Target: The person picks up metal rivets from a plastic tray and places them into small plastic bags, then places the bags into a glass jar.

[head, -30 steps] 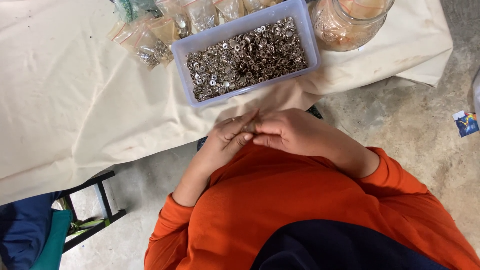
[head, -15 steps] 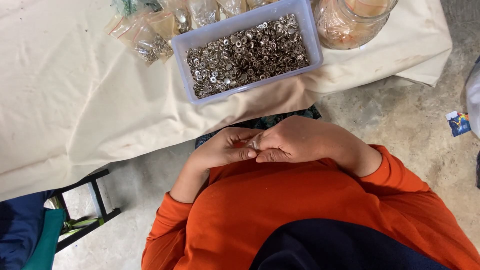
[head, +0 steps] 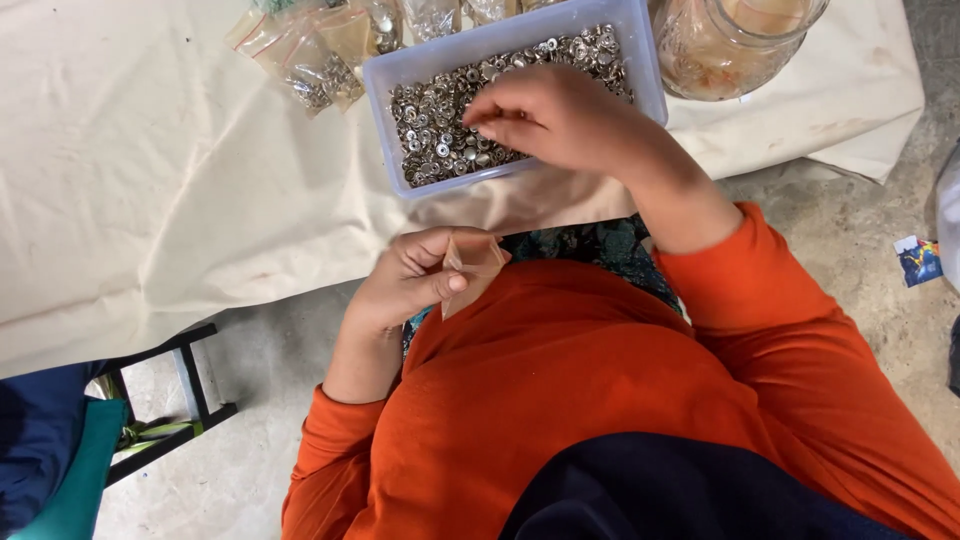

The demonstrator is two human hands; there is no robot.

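Snap fasteners (head: 450, 130), small silver metal rings, fill the clear plastic tub (head: 645, 80) on the cream cloth (head: 150, 180); the right hand (head: 555, 115) rests over them, fingertips pinched together among the pieces, though whether one is caught cannot be told. Below that grip, near the orange-sleeved chest, the left hand (head: 410, 280) clamps a small clear bag (head: 472, 268) between thumb and fingers. Filled bags (head: 310, 60) lie left of the tub, a glass jar (head: 730, 45) right of it
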